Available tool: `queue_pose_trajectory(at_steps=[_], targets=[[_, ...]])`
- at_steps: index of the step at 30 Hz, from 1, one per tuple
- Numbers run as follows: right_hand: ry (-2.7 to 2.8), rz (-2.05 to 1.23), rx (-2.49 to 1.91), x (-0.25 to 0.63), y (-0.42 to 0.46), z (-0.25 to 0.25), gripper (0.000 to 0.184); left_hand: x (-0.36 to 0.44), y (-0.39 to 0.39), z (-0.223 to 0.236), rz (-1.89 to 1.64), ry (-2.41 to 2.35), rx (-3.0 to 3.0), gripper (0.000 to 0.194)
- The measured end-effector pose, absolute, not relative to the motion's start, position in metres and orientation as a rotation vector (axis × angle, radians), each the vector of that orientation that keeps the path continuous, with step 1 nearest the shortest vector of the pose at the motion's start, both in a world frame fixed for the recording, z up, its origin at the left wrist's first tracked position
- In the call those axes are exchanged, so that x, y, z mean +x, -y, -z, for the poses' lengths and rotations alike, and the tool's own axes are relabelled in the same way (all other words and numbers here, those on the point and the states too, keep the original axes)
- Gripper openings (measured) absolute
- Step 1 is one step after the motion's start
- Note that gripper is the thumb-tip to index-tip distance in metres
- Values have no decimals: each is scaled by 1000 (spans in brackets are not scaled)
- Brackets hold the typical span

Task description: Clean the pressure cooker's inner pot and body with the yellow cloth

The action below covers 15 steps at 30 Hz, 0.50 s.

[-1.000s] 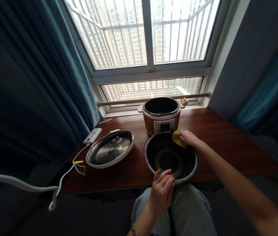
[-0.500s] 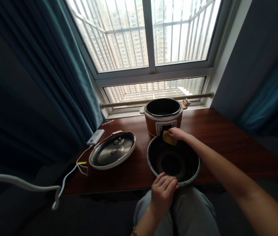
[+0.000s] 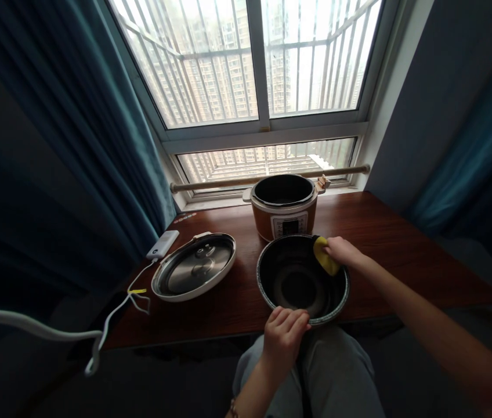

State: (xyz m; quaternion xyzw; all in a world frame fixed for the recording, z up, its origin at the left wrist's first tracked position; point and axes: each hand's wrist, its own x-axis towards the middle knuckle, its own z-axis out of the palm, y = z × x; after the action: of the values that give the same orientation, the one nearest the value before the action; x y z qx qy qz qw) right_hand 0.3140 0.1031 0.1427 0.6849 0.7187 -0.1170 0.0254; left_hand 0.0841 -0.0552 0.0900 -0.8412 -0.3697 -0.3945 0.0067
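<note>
A dark inner pot [image 3: 292,281] sits on the wooden table [image 3: 394,244] just in front of me. My left hand [image 3: 284,337] is closed over the pot's near rim. My right hand [image 3: 342,251] presses a yellow sponge [image 3: 326,255] against the inside of the pot's far right wall, fingers closed on it. Behind the pot stands an orange electric cooker body [image 3: 284,205], open at the top with a control panel facing me.
A round metal lid [image 3: 194,273] lies upside down on the table's left. A white power bank [image 3: 163,244] with a white cable [image 3: 111,316] rests at the left edge. Teal curtains [image 3: 76,128] flank the window. My grey-trousered knees [image 3: 315,377] are below the table edge.
My right hand has slid the sponge along the pot's far wall from the middle back toward the right side. My left hand stays on the near rim.
</note>
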Motion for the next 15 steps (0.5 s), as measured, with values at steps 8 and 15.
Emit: queue_pose_trajectory(at_steps=[8,15], targets=[[-1977,310,2487,303,-18,-129,29,84,55,-91,1248,1154,-2651,16],[-1997,82,2568,272,34,-131,47,85,56,-90,1267,1170,-2626,17]])
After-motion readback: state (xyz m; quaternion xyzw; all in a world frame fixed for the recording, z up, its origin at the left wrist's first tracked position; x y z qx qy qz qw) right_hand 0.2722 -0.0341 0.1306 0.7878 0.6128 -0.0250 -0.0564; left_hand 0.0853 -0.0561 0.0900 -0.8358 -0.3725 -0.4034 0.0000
